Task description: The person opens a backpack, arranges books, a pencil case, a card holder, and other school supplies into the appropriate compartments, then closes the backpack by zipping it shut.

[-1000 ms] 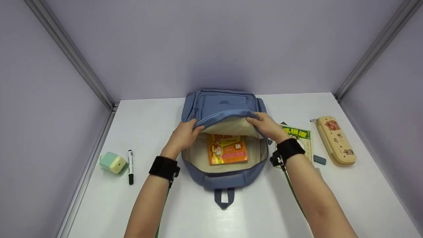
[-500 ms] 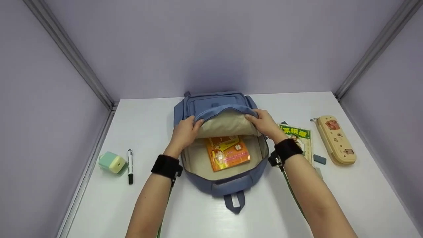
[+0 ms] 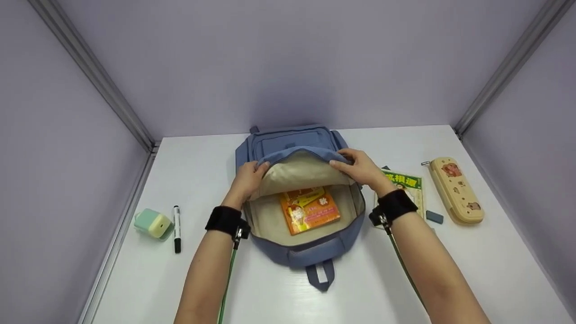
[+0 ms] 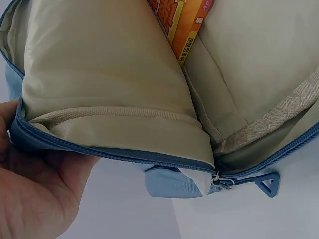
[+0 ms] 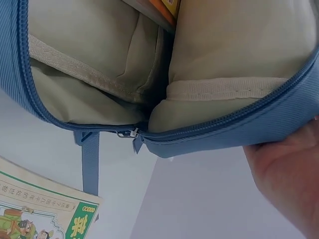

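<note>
A blue backpack (image 3: 315, 254) lies on the white table, its main compartment unzipped and its cream lining (image 3: 306, 173) showing. Both hands hold the raised front flap by its zippered edge. At the flap's left side my left hand (image 3: 246, 180) grips the edge, thumb on the lining side; the left wrist view shows that hand (image 4: 42, 191) under the blue zipper rim. My right hand (image 3: 362, 170) pinches the right side of the flap, and the right wrist view has it (image 5: 291, 172) beneath the rim. An orange book (image 3: 310, 210) lies inside the bag, its upper part covered by the flap.
To the right are a green-and-cream book (image 3: 411, 189), partly behind the right wrist, a grey-blue eraser-like block (image 3: 434, 217) and a yellow pencil case (image 3: 456, 191). On the left lie a green-and-yellow pencil sharpener (image 3: 154, 223) and a marker (image 3: 177, 229). Walls enclose the back and sides.
The backpack has turned slightly and shifted toward the person, its top loop moving right. The orange book inside has tilted with it. Both hands keep hold of the flap.
</note>
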Demonstrator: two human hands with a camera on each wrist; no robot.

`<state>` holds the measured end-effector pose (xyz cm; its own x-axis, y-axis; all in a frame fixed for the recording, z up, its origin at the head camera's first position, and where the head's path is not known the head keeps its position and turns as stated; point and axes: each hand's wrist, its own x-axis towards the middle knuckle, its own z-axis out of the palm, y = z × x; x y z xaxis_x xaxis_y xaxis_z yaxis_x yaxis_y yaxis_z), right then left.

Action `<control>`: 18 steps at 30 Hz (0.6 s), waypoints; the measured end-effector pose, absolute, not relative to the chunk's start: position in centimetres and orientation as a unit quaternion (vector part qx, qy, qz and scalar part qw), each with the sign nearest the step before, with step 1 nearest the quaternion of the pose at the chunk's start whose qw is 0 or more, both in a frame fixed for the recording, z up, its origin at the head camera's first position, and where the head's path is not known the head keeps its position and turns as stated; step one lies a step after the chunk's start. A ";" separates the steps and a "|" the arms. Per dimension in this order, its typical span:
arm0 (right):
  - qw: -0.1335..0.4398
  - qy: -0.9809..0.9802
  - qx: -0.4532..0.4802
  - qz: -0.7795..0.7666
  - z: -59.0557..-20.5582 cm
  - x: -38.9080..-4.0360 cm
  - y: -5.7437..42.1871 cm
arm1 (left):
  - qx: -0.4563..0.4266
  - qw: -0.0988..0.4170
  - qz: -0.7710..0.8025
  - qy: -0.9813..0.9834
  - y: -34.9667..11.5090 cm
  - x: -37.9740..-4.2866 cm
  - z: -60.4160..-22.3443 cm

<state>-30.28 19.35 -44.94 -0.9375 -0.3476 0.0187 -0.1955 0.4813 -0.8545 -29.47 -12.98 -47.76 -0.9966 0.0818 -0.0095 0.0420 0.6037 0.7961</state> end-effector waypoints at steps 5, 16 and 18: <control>0.039 0.828 -0.112 -0.548 -43.4 -30.1 20.2 | 0.026 0.030 0.468 0.883 -13.3 -29.9 -48.1; -0.102 0.797 0.111 -0.585 -46.3 -32.4 26.6 | 0.011 0.017 0.468 0.883 -13.1 -30.2 -48.3; -0.115 0.826 0.138 -0.535 -46.9 -32.1 27.6 | 0.009 0.011 0.461 0.887 -13.0 -30.3 -48.4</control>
<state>-32.06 27.57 -46.92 -0.9357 0.3502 0.0423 0.1044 0.3896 -0.9151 -30.29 -13.03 -48.38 -0.9996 0.0265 -0.0121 0.0053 0.5739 0.8189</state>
